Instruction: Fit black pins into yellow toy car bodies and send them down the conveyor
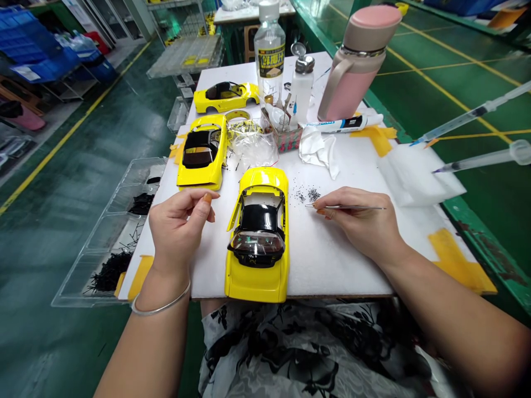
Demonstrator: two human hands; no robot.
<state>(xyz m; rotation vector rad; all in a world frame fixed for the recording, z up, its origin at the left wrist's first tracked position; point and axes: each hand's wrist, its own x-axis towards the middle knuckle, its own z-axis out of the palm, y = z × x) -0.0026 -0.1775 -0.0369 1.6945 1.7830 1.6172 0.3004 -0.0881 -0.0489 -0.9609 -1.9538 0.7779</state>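
Note:
A yellow toy car body [256, 284] with a black roof stands in front of me on the white board, its clear rear window towards me. To its left is my left hand [176, 221], closed, thumb against the curled fingers; whatever they may hold is hidden. My right hand [359, 218], on the other side, grips thin metal tweezers [352, 207]. Their tip points left, just below a scatter of tiny black bits [313, 194]. Two more yellow car bodies, one nearer [202, 178] and one farther [226, 100], sit at the back left.
Behind the car are a plastic bag [255, 146], a bottle [269, 72], a small box [288, 138], a white tissue [319, 149] and a pink flask [352, 72]. Two syringes [468, 121] [485, 160] lie right, over white foam [418, 177]. A clear tray [89, 254] of black parts is left.

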